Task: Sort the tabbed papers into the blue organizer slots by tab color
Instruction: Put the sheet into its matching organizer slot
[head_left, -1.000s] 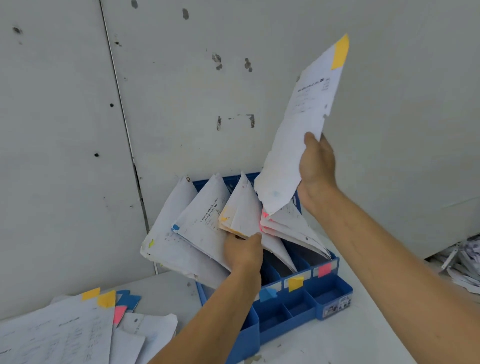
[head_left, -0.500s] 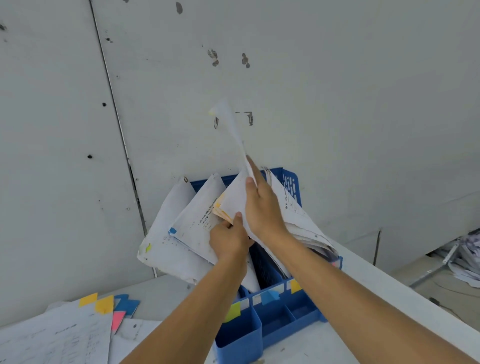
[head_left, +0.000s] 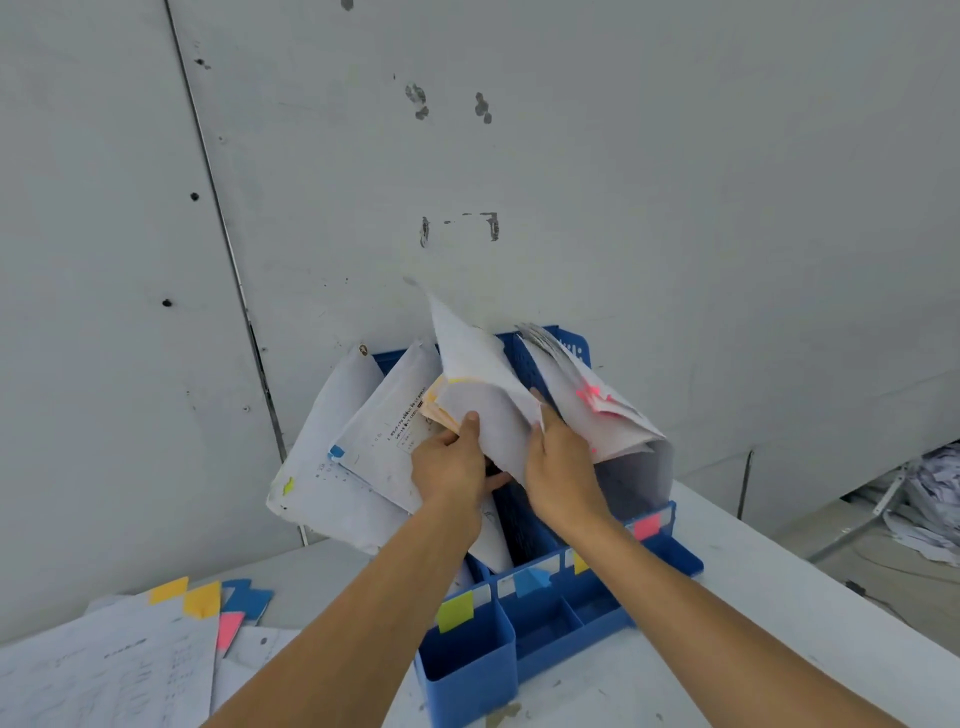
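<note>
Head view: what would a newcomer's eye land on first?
The left hand and right hand meet mid-frame, both with a grip on a white sheet above the blue organizer, which stands against the wall. Papers with pink tabs fan out of its right slot. A loose pile with yellow, blue and pink tabs lies on the table at lower left.
</note>
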